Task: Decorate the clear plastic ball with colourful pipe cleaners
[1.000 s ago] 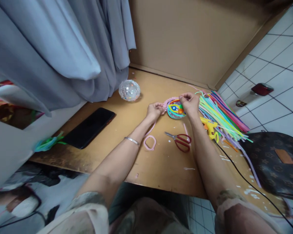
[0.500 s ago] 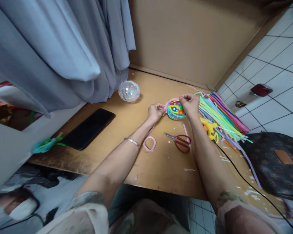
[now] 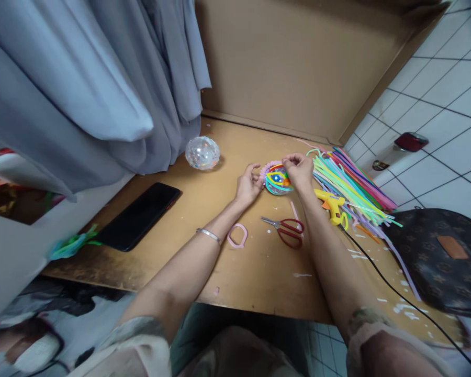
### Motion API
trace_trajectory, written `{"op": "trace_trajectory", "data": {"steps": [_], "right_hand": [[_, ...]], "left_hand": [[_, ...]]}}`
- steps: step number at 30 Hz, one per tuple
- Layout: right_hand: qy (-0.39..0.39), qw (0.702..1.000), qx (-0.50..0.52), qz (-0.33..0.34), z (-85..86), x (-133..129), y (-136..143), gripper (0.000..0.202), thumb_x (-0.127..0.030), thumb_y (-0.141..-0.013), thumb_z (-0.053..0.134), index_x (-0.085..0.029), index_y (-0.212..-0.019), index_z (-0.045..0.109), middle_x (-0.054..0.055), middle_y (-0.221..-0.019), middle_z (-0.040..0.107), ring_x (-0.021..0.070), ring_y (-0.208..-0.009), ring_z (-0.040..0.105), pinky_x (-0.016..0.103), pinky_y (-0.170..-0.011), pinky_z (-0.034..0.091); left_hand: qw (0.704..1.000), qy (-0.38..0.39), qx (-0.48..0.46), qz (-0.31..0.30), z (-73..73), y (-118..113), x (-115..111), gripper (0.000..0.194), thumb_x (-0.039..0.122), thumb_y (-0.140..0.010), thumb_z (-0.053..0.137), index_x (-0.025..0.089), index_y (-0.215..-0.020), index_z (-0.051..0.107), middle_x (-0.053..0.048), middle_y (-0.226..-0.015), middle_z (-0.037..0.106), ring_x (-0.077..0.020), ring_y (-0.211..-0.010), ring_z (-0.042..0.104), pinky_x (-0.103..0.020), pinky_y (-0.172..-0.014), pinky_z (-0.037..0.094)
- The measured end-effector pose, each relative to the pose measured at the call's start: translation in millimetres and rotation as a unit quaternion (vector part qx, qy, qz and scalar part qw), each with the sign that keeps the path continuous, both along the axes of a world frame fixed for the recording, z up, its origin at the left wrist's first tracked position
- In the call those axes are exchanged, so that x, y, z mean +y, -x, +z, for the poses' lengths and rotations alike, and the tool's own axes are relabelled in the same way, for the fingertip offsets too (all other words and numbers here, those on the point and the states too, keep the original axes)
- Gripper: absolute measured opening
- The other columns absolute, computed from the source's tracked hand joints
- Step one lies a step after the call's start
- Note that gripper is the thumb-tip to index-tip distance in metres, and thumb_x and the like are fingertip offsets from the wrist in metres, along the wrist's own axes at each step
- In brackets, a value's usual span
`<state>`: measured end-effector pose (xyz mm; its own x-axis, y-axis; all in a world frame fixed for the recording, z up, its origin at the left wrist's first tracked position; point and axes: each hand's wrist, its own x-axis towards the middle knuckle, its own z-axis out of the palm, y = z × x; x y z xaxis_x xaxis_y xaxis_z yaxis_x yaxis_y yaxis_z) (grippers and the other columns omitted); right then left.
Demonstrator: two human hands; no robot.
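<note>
A clear round craft piece (image 3: 279, 189) lies on the table, decorated with yellow, blue, orange, red and turquoise strips in an eye-like pattern. Bumpy pink trim (image 3: 264, 172) runs along its upper left edge. My left hand (image 3: 248, 187) is at that edge, its fingers parted and the tips touching or very close to the trim. At the upper right of the piece, my right hand (image 3: 300, 172) has thumb and fingers pinched together; what lies between them is hidden. Red-handled scissors (image 3: 284, 229) and a pink strip loop (image 3: 237, 236) lie nearer me.
A clear ball (image 3: 202, 153) stands back left, and a black phone (image 3: 139, 216) lies at left. Right of my hands are a yellow glue gun (image 3: 332, 206) with a black cord, a bundle of coloured pipe cleaners (image 3: 353, 183) and a dark patterned bag (image 3: 447, 262).
My left fingers have parted from their pinch, and the pink strand that hung below that hand no longer shows. My right hand stays pinched at the piece. The view has shifted slightly.
</note>
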<state>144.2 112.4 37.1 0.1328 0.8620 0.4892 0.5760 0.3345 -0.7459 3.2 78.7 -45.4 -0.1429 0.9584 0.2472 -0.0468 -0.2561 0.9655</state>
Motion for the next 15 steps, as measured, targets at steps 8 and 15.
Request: {"op": "trace_trajectory", "data": {"steps": [8,15], "right_hand": [[0.001,0.999,0.040,0.000,-4.9,1.7,4.0,0.006,-0.020,-0.066,0.060,-0.020,-0.060,0.062,0.001,-0.065,0.066,0.0176,-0.067,0.059,0.032,-0.070,0.048],[-0.010,0.999,0.036,0.000,-8.3,2.0,4.1,0.006,-0.021,-0.066,0.059,-0.020,-0.061,0.063,0.002,-0.067,0.067,0.0178,-0.067,0.059,0.032,-0.070,0.048]], "left_hand": [[0.995,-0.046,0.090,0.025,8.1,2.1,-11.1,0.039,0.024,-0.086,0.063,0.017,-0.125,0.063,0.002,-0.062,0.064,-0.0135,-0.060,0.060,-0.023,-0.070,0.049],[0.991,-0.062,0.110,0.053,15.6,2.2,-14.5,0.023,0.028,-0.091,0.054,0.018,-0.097,0.075,-0.002,-0.076,0.071,-0.0142,-0.068,0.061,-0.022,-0.072,0.046]]}}
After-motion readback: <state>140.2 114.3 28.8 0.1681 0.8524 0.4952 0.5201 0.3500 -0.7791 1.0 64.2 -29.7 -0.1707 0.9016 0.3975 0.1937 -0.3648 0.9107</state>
